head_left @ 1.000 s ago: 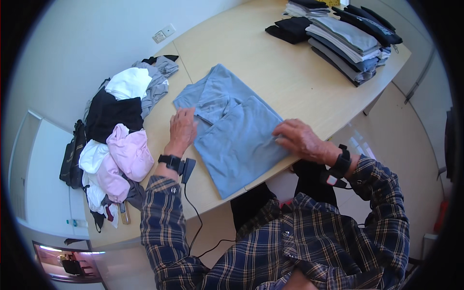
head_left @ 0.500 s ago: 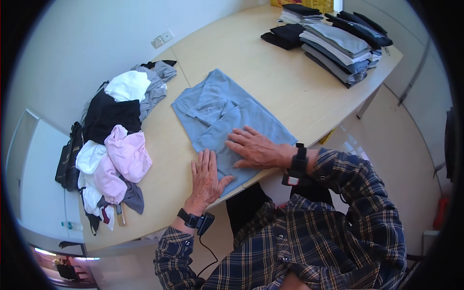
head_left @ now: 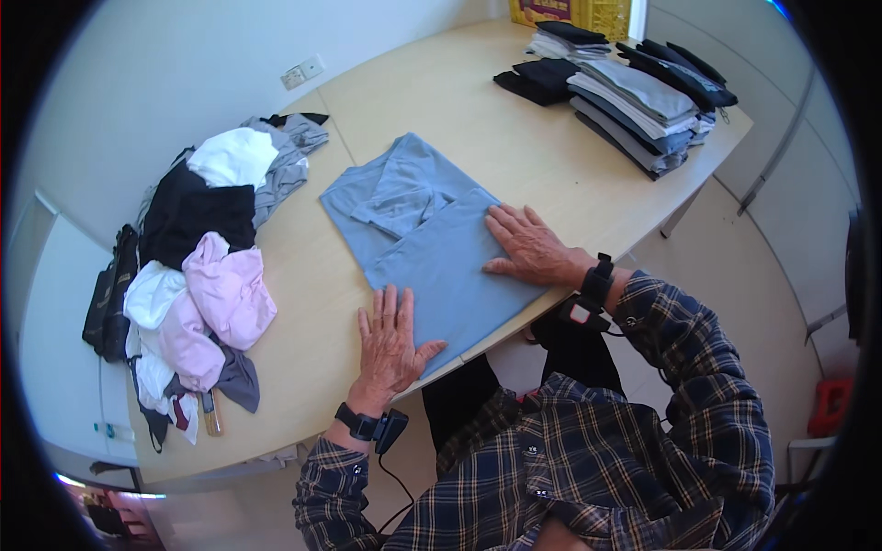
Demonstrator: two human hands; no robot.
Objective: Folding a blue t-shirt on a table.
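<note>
On the pale wooden table [head_left: 514, 138], from left to right:

Unsorted heap: a loose pile of clothes [head_left: 197, 266] in black, white, pink and grey is seen at the left edge, well apart from both hands.

Left hand [head_left: 390, 344]: it is laid flat and open, nothing grasped, its thumb and palm resting on the near left edge of the blue shirt [head_left: 432, 248]. Half a second ago it was in much the same spot; a second ago it was pressed higher up, near the collar.

Blue shirt: it is spread near the table's front edge, sleeves folded inward across the chest, collar end pointing away.

Right hand [head_left: 533, 248]: it is held open, palm down, on the shirt's right side, gripping nothing. It has been shifted from the middle of the cloth outward, which suggests that the fabric is being smoothed flat.

Folded stacks [head_left: 634, 96]: neat grey and dark garments are kept at the far right corner, well clear. Nothing is found between the hands and the shirt.
</note>
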